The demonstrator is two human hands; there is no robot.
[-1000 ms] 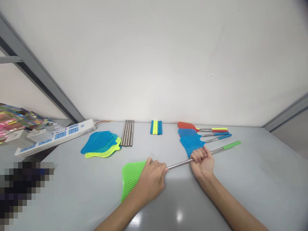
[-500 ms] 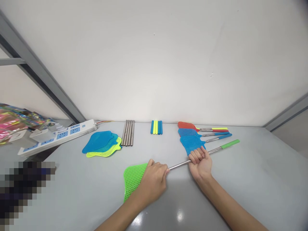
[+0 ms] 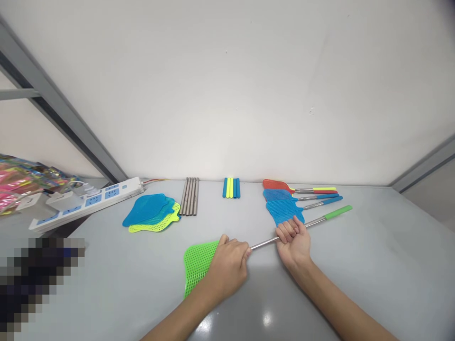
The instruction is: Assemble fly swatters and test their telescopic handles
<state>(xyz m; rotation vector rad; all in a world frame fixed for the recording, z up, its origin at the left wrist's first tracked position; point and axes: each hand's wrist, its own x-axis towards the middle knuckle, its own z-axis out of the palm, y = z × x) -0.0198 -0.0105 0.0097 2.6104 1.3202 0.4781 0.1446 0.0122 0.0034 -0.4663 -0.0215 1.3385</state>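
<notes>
1. Plastic-wrapped goods [image 3: 14,184] are running off the left edge, their contents blurring together. Below, a dark pixelated patch [image 3: 35,289] is showing no legible detail.
2. A grey post [image 3: 71,113] is slanting toward a white power strip [image 3: 131,187]; plugs [image 3: 64,201] are covering some sockets.
3. Blue and yellow swatter heads [image 3: 145,209] are overlapping, the lower ones partly hiding.
4. Metal tubes [image 3: 189,196] are lying side by side near the wall [image 3: 227,94].
5. The green swatter [image 3: 199,260] is slanting across the near side, its head partly disappearing behind the left forearm.
6. The left hand [image 3: 229,265] is closing its fingers around the swatter's head end, concealing the neck.
7. Blue and yellow sleeves [image 3: 231,188] are lying in a row.
8. The right hand [image 3: 294,244], fingers curling fully, is gripping the metal shaft [image 3: 265,243] and obscuring a blue swatter's corner; contact there is remaining unclear.
9. Assembled swatters [image 3: 284,208] are overlapping, concealing parts of one another.
10. The glossy grey tabletop [image 3: 391,265] is reflecting light; a rail [image 3: 423,163] is leaving frame right.
</notes>
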